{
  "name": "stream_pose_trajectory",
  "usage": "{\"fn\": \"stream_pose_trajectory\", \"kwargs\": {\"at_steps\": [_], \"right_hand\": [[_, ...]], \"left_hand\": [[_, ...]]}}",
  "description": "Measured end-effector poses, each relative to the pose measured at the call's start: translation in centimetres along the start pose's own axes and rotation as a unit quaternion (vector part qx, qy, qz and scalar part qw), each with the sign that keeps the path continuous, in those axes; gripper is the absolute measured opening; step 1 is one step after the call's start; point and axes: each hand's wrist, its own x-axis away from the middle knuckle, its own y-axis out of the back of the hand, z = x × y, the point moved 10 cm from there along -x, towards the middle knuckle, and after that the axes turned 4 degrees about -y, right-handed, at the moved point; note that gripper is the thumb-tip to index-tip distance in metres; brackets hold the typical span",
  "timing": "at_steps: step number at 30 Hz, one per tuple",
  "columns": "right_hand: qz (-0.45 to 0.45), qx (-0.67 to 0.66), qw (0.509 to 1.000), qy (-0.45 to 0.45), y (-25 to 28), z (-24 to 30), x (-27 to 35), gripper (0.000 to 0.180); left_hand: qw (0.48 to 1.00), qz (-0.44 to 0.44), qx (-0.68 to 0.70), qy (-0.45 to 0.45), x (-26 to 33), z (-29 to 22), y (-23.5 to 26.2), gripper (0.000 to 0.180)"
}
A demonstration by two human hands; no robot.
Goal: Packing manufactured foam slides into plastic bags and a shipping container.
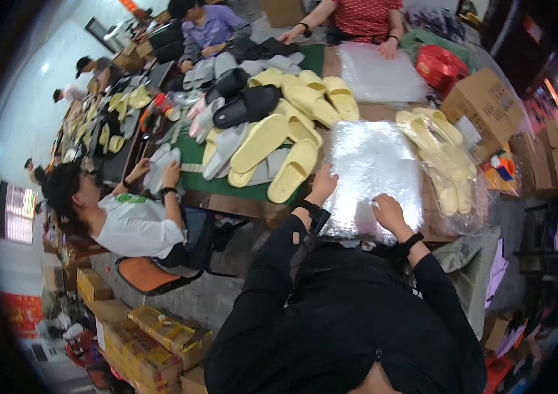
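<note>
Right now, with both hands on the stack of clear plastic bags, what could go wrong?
1. The left hand rests at the edge of the stack of clear plastic bags, right beside a pile of yellow slippers; a sweep of the arm could knock one slipper off the table.
2. The glossy bags may slide under the right hand, so several could lift at once.
3. The bagged slippers lie near the table's right edge and might slip off.

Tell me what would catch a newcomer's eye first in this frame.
Probably the heap of pale yellow slippers in the middle of the table, mixed with grey and black ones. Just right of it lies a shiny stack of clear plastic bags, with the person's left hand on its left edge and right hand on its near part. Further right sit bagged yellow slippers.
</note>
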Motion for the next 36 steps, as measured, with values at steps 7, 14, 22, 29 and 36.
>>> {"fn": "stream_pose_trajectory", "kwargs": {"at_steps": [7, 14, 22, 29, 36], "right_hand": [[0.079, -0.03, 0.996, -0.039, -3.8, -0.4, 0.9, 0.024], [0.124, -0.092, 0.988, 0.004, -4.9, 2.0, 1.1, 0.039], [0.196, -0.1, 0.975, -0.033, -5.7, 1.5, 1.1, 0.042], [0.179, -0.097, 0.979, -0.008, -5.9, 1.5, 0.4, 0.036], [0.216, -0.077, 0.973, -0.023, -6.0, 1.6, -0.8, 0.033]], "left_hand": [[0.951, -0.276, 0.038, 0.134, 2.8, 6.8, 12.2, 0.049], [0.926, -0.346, -0.063, 0.139, 1.3, 9.6, 21.4, 0.064], [0.878, -0.372, -0.275, 0.124, 0.7, 6.1, 24.9, 0.083], [0.895, -0.262, -0.333, 0.14, 0.7, 7.5, 24.2, 0.039], [0.965, -0.217, -0.147, 0.003, 1.1, -0.8, 21.8, 0.028]]}}
